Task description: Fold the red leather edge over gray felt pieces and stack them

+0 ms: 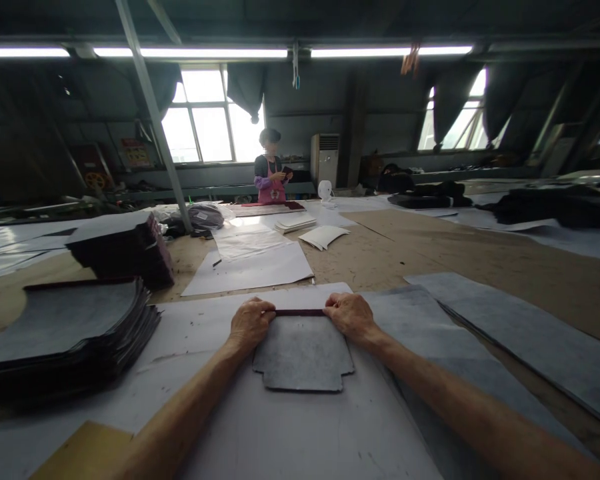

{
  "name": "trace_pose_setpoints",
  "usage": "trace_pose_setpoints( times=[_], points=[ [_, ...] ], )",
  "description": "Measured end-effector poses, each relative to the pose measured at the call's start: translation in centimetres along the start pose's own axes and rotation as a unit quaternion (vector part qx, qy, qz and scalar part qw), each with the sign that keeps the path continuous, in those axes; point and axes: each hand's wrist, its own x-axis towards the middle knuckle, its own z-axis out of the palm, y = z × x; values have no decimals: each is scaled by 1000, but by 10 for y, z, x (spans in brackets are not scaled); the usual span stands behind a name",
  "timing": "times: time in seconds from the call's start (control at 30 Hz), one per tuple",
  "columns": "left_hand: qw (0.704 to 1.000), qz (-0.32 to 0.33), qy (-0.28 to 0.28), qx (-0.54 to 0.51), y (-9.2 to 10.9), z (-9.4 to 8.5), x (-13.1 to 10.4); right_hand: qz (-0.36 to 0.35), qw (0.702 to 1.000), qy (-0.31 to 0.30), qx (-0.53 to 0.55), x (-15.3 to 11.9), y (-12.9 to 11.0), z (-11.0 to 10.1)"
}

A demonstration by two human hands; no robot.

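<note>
And you're pinching with both hands here! Your left hand (251, 325) is gripping the far left corner of the grey panel (305, 353), thumb and fingers pressing together, while your right hand (351, 316) is matching it at the far right corner. Between them a dark reddish strip (300, 312) is running along the panel's far edge. The panel is lying right in front of you, its notched near edge facing you, on a large white sheet (300, 440) that's covering the worktop (405, 250).

Over on your left, a pile of dark-edged grey panels (80, 313) is sitting with its top curving upward, and a taller stack (123, 250) is standing just behind it. A yellowish piece (85, 450) is lying near your left forearm. To your right, long grey sheets (520, 333) are stretching away.

Now for the lettering: a red and yellow poster (136, 152) is hanging on the far wall, its writing too small to be read. Across the worktop, a co-worker (271, 180) is wearing a pink apron with a print that is blurring at this range, and is holding a small dark piece (287, 171). Near that person, a white fan (325, 191) is standing.
</note>
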Motion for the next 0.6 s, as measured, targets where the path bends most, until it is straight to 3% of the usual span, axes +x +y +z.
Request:
trace_pose_setpoints(
  times=[0.33,0.47,0.6],
  points=[
    [999,-21,18,33,-30,-13,-12,2,1000,-24,20,10,-26,16],
    [997,-5,50,54,-28,-8,-14,0,1000,-9,8,13,-24,8],
    [994,-3,88,62,-25,-1,-13,-53,998,29,-19,-3,-15,-7]
  ],
)
